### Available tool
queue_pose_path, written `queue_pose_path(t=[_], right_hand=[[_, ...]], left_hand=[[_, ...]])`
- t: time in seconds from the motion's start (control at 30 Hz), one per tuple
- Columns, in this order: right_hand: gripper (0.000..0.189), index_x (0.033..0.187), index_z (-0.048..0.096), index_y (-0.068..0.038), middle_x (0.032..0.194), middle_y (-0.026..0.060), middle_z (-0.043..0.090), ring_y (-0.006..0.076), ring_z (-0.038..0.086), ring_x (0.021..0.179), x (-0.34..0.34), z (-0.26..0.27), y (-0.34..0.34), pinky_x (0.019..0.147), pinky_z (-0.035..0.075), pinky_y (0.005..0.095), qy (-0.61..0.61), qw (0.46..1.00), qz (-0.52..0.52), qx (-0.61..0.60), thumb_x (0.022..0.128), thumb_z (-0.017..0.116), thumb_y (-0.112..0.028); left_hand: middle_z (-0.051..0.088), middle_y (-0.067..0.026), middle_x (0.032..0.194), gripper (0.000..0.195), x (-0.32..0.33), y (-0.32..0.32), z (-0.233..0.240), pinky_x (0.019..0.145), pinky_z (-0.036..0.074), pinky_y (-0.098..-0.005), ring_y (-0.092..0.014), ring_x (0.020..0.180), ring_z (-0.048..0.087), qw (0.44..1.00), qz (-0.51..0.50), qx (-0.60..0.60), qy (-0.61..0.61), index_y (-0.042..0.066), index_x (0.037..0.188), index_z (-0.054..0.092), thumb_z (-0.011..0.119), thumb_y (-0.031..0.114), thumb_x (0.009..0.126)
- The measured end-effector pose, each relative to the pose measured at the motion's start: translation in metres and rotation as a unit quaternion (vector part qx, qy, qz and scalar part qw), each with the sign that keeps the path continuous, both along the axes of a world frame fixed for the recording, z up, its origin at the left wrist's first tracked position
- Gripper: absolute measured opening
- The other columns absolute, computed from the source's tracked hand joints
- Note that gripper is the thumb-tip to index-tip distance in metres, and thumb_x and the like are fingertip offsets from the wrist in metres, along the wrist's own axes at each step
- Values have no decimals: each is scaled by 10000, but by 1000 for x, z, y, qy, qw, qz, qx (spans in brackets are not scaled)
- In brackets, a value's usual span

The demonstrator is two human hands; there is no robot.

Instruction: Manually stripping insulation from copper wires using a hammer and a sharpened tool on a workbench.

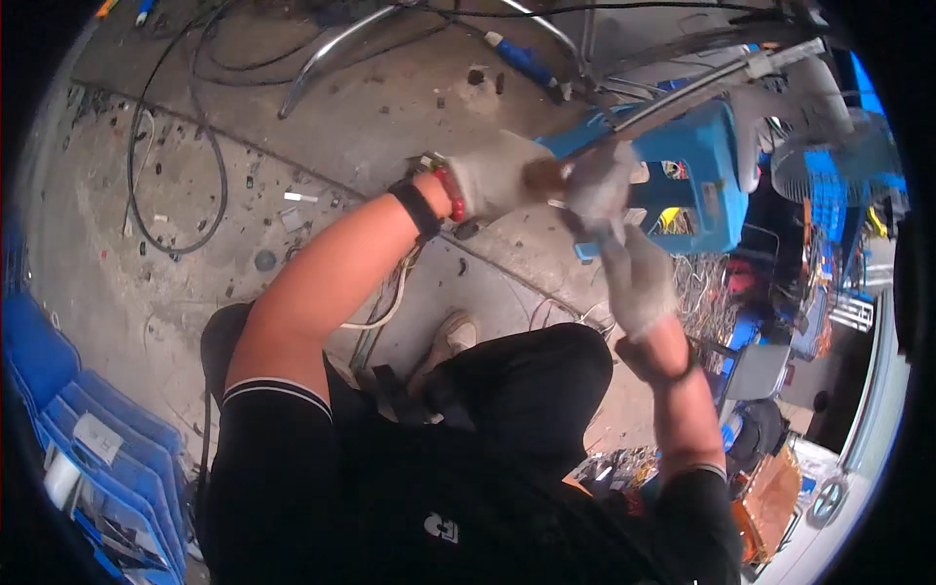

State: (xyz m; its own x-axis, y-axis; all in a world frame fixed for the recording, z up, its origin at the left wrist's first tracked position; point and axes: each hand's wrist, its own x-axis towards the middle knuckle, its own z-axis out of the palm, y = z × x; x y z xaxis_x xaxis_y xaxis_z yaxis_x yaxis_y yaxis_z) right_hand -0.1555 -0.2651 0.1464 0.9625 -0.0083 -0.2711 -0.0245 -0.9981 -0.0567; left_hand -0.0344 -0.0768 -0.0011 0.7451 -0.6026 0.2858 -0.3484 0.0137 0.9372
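My left hand [497, 175], in a pale work glove, reaches in from the left above the concrete floor. A brown patch shows at its finger end, too blurred to tell whether it is glove or a held thing. Close by on the right is my right hand [640, 281], also gloved, with its fingers pointing up the picture. A blurred greyish shape [599, 183] lies at its fingertips, between the two hands. What either hand grips is unclear. Just behind them, a blue plastic stool [720, 190] appears tipped on its side.
A black cable [131, 168] loops over the debris-strewn floor [241, 190]. Metal tube legs [329, 51] and a blue connector [523, 58] are beyond my hands. Tangled wires [702, 292] and a fan [833, 161] are at right. Blue plastic chairs or crates [117, 431] stand at lower left.
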Motion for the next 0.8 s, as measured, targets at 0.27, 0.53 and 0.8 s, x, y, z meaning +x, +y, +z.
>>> queue_pose_path(t=[0.27, 0.53, 0.8], right_hand=[[190, 994, 652, -42, 849, 79, 635, 185, 609, 770, -13, 89, -72, 691, 501, 336, -405, 888, 207, -66, 939, 580, -209], [280, 896, 640, -59, 830, 112, 605, 256, 593, 801, -3, 16, -4, 728, 486, 402, -204, 973, 61, 89, 881, 666, -337], [156, 965, 659, -60, 847, 79, 673, 220, 631, 717, 15, 124, -63, 660, 513, 370, -421, 894, 134, -75, 866, 590, -157]], left_hand=[[699, -169, 908, 334, 2, -9, -10, 757, 533, -384, -320, 841, 689, 991, 34, 13, -128, 64, 1065, 683, 775, 268, 817], [683, -179, 866, 337, 4, -3, -11, 715, 506, -408, -338, 794, 653, 995, 37, 49, -75, 60, 977, 670, 700, 374, 858], [675, -170, 825, 345, 8, 1, -3, 696, 499, -392, -296, 726, 644, 996, 40, 9, -74, 54, 954, 673, 708, 390, 883]])
